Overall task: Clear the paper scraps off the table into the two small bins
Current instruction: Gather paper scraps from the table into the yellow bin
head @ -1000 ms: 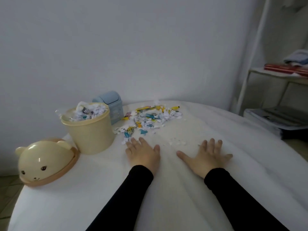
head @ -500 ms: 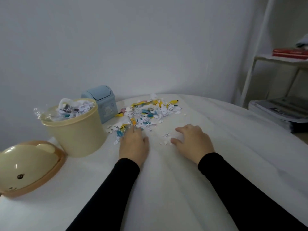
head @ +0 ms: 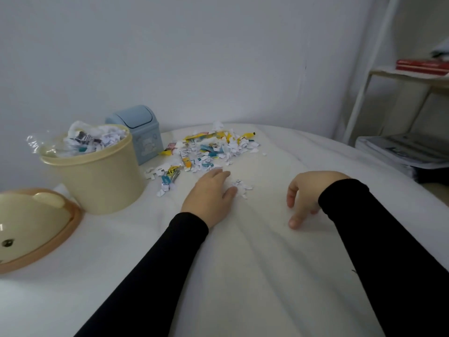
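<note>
Scrap pile (head: 213,152) long axis runs left-right; left hand (head: 210,193) flat, right hand (head: 303,195) loosely curled, empty.

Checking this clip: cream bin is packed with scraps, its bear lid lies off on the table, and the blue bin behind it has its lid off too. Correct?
Not quite. The blue bin has its swing lid on, as the head view shows. The cream bin is heaped with scraps, and its bear lid lies on the table.

Dim, soft daylight; slight blur; wide-angle edge distortion
</note>
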The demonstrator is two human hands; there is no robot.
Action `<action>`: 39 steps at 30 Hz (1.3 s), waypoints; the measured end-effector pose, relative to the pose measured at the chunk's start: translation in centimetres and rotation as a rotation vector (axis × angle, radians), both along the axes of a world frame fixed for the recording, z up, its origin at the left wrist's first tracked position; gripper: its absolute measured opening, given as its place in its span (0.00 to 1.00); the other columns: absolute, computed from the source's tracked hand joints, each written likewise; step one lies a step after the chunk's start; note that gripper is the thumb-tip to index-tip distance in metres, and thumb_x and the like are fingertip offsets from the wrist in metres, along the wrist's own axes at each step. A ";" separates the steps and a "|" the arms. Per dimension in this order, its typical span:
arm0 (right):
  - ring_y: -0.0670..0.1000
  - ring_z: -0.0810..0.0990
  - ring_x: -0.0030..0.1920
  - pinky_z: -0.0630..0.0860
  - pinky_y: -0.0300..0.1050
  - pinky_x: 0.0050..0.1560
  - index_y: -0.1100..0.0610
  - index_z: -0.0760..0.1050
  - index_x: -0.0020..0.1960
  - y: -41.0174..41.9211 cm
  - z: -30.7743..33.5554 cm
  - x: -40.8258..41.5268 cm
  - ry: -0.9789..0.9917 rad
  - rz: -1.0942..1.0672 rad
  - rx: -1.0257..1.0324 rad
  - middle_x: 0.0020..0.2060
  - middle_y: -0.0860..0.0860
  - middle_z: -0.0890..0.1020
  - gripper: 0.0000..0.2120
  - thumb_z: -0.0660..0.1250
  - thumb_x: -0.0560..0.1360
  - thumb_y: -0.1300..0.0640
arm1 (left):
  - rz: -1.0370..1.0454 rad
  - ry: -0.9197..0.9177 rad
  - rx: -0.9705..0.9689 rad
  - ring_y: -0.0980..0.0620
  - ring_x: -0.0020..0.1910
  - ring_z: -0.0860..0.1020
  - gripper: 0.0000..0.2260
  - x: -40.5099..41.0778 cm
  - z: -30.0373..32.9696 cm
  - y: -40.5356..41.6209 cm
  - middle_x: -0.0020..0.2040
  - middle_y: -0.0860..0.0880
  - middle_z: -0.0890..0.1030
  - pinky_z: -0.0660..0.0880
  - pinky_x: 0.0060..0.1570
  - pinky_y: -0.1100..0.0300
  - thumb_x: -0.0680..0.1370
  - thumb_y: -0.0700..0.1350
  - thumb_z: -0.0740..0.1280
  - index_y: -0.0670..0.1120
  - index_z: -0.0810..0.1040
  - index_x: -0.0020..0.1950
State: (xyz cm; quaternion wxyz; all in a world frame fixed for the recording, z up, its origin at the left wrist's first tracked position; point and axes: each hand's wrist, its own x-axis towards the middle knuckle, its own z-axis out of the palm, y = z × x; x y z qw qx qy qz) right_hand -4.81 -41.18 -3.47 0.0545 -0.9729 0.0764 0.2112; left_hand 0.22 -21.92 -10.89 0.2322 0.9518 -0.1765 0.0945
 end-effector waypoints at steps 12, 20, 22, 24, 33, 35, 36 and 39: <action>0.50 0.82 0.47 0.75 0.41 0.49 0.50 0.81 0.42 0.1 -1.5 1.6 -0.133 0.056 0.037 0.43 0.45 0.83 0.13 0.80 0.61 0.50 | -0.017 -0.017 0.100 0.53 0.68 0.69 0.14 -0.8 0.0 0.0 0.71 0.53 0.70 0.56 0.72 0.48 0.80 0.51 0.60 0.52 0.77 0.62; 0.49 0.80 0.40 0.75 0.39 0.45 0.49 0.81 0.42 0.3 -1.5 1.5 -0.093 0.097 0.145 0.42 0.47 0.84 0.13 0.80 0.61 0.48 | 0.065 -0.046 -0.006 0.47 0.69 0.65 0.15 0.1 -0.4 0.7 0.71 0.51 0.68 0.60 0.70 0.46 0.78 0.50 0.62 0.53 0.73 0.65; 0.49 0.81 0.45 0.76 0.41 0.49 0.49 0.80 0.39 0.6 -1.8 1.6 -0.115 0.106 0.125 0.39 0.44 0.82 0.13 0.80 0.60 0.48 | 0.136 -0.081 0.055 0.46 0.67 0.64 0.15 0.0 -0.2 0.5 0.68 0.51 0.70 0.59 0.68 0.44 0.79 0.51 0.61 0.53 0.74 0.65; 0.49 0.81 0.45 0.76 0.42 0.50 0.49 0.79 0.37 0.8 -2.0 1.9 -0.146 0.110 0.119 0.36 0.43 0.81 0.12 0.80 0.60 0.48 | 0.210 -0.115 0.070 0.45 0.65 0.64 0.15 -0.1 -0.1 0.6 0.64 0.50 0.70 0.59 0.67 0.44 0.78 0.52 0.61 0.53 0.74 0.64; 0.46 0.78 0.46 0.69 0.40 0.45 0.48 0.83 0.41 2.7 -4.1 4.1 -0.456 -0.013 0.287 0.40 0.42 0.82 0.06 0.76 0.65 0.50 | 0.345 -0.008 0.145 0.42 0.66 0.64 0.15 0.4 0.1 0.5 0.63 0.46 0.71 0.60 0.67 0.39 0.81 0.50 0.57 0.48 0.74 0.65; 0.47 0.78 0.45 0.66 0.39 0.44 0.49 0.83 0.43 4.3 -5.1 4.4 -0.565 -0.071 0.360 0.42 0.44 0.83 0.06 0.74 0.67 0.50 | 0.374 -0.025 0.118 0.42 0.62 0.69 0.13 1.2 0.1 0.7 0.58 0.45 0.75 0.66 0.64 0.41 0.81 0.48 0.57 0.47 0.79 0.59; 0.48 0.78 0.46 0.67 0.39 0.44 0.50 0.83 0.44 5.1 -5.6 4.8 -0.596 -0.089 0.401 0.43 0.45 0.83 0.05 0.73 0.68 0.51 | 0.378 -0.045 0.081 0.43 0.59 0.72 0.13 1.6 0.1 0.9 0.55 0.44 0.77 0.69 0.62 0.44 0.81 0.47 0.58 0.46 0.80 0.57; 0.52 0.80 0.51 0.73 0.41 0.51 0.52 0.82 0.49 7.0 -6.5 5.6 -0.662 -0.081 0.441 0.50 0.50 0.83 0.07 0.70 0.73 0.54 | 0.355 -0.101 -0.060 0.44 0.53 0.74 0.11 2.0 -0.1 1.5 0.51 0.42 0.77 0.73 0.53 0.54 0.80 0.40 0.60 0.42 0.81 0.53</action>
